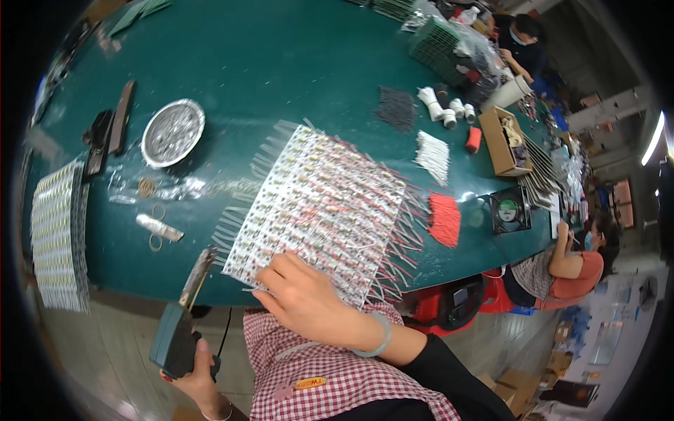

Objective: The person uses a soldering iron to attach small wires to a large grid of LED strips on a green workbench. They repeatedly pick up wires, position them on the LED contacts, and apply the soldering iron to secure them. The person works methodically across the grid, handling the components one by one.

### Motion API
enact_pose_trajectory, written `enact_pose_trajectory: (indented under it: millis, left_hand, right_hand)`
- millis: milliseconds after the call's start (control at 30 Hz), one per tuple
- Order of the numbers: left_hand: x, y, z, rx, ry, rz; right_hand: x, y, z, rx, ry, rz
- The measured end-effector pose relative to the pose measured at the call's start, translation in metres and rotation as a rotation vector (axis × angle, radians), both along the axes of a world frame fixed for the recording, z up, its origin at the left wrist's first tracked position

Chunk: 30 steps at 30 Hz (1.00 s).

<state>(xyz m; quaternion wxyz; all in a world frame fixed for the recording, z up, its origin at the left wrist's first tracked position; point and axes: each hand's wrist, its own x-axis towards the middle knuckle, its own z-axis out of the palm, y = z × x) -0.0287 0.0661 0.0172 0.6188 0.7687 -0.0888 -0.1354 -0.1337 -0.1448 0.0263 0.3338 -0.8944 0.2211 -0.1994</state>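
My left hand (199, 372) is wrapped round the grip of a teal soldering gun (175, 337). Its long metal barrel points up toward the near left corner of a circuit board panel (316, 189). Rows of small parts cover this white panel, and thin red and white wires stick out past its sides. Over the panel's near edge lies my right hand (298, 295), fingers bent and drawn together. Whatever is between its fingertips is too small to make out.
A metal bowl (173, 133) of silvery bits stands back left; another panel stack (60, 238) lies far left. Black, white and red wire bundles (444, 219), a cardboard box (505, 142) and a small fan (510, 209) are to the right. Two people work beyond them.
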Motion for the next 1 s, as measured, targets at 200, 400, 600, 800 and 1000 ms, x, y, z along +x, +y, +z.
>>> enact_pose_trajectory:
  millis: [200,400,600,800,1000]
  left_hand:
    - [0.024,-0.015,0.008,0.056,-0.203,0.048]
    - [0.078,-0.012,0.036,0.195,-0.505,0.088]
    - [0.126,-0.046,0.089,0.177,-0.746,0.141]
    - [0.136,-0.092,0.117,0.066,-0.783,0.064]
    - [0.106,-0.139,0.091,-0.115,-0.569,-0.163]
  right_hand:
    - [-0.082,-0.13,0.014,-0.24,-0.069,-0.408]
    - [-0.155,-0.255,-0.032,-0.558,0.184,-0.667]
    - [-0.171,-0.289,-0.043,-0.555,0.223,-0.568]
    - [-0.167,-0.295,-0.042,-0.527,0.173,-0.52]
    - [-0.166,-0.297,-0.04,-0.436,0.128,-0.492]
